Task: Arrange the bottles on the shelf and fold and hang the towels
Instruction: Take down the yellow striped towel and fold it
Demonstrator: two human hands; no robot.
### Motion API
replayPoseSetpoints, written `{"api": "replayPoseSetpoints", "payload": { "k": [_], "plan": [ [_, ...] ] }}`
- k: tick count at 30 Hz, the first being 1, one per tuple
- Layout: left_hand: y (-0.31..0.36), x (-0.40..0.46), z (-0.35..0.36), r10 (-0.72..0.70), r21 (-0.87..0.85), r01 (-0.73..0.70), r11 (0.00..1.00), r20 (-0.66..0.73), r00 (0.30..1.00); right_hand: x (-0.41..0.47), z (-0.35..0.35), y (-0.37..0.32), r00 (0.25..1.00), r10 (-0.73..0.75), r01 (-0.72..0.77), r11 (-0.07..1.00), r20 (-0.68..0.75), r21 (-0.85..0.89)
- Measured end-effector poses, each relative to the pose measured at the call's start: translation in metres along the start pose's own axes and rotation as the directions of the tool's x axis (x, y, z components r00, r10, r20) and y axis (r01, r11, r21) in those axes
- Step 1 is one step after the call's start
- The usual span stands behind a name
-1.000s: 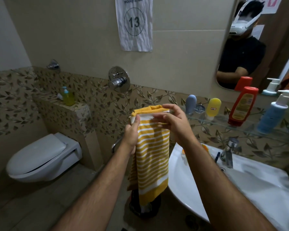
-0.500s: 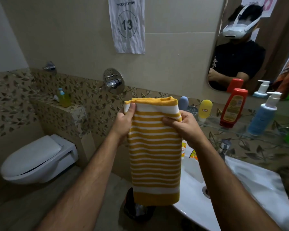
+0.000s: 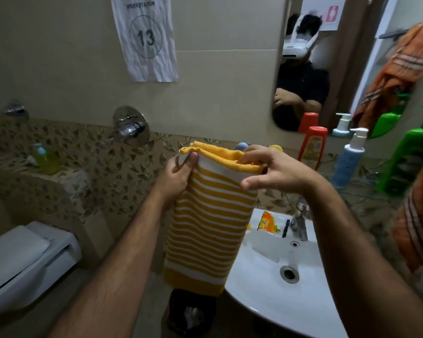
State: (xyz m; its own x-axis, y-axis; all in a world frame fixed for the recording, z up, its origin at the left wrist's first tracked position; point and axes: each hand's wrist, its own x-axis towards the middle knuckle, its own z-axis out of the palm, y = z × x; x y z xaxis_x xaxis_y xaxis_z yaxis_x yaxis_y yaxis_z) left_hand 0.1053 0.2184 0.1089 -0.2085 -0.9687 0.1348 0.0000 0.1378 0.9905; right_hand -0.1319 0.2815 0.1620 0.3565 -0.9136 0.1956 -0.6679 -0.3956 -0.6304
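Yellow-striped towel (image 3: 210, 223), soft and limp (light, I judge), hangs left of sink (image 3: 274, 289); left hand (image 3: 176, 176) pinches one top corner, right hand (image 3: 274, 172) pinches the other.

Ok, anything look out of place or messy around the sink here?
Yes: a crumpled yellow sachet and a dark razor lie loose on the basin rim beside the tap, not on the shelf. The striped towel itself looks neatly folded.

Counting what's showing up here: two towels, one yellow striped towel (image 3: 210, 215) and one orange towel (image 3: 415, 215). Three bottles sitting on the shelf: red bottle (image 3: 311, 147), blue pump bottle (image 3: 347, 162), green bottle (image 3: 405, 162). One sink (image 3: 266, 289), one toilet (image 3: 22, 259), two hands.
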Motion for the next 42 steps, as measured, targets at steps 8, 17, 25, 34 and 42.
{"api": "replayPoseSetpoints", "payload": {
  "k": [8,17,25,34,42],
  "plan": [
    [0.004,0.039,-0.053,0.057,0.082,-0.071,0.994,0.166,0.984,0.032,0.011,-0.050,0.946,0.310,-0.229,0.847,0.096,-0.480],
    [0.000,0.060,-0.073,0.211,0.036,-0.231,0.972,0.290,0.934,0.022,0.027,-0.072,0.955,0.168,-0.187,0.981,-0.246,-0.054],
    [0.019,0.048,-0.041,0.274,-0.181,-0.223,0.958,0.340,0.899,0.009,0.046,-0.055,0.700,0.201,0.120,0.913,-0.686,0.391],
    [0.032,0.040,-0.013,0.184,-0.216,-0.092,0.972,0.457,0.870,-0.021,0.092,-0.034,0.785,0.441,0.003,0.700,-0.435,0.714],
    [-0.008,0.049,0.014,0.161,-0.486,0.336,0.807,0.728,0.666,-0.025,0.065,-0.064,0.573,0.468,0.070,0.790,-0.673,0.610]
  ]
}}
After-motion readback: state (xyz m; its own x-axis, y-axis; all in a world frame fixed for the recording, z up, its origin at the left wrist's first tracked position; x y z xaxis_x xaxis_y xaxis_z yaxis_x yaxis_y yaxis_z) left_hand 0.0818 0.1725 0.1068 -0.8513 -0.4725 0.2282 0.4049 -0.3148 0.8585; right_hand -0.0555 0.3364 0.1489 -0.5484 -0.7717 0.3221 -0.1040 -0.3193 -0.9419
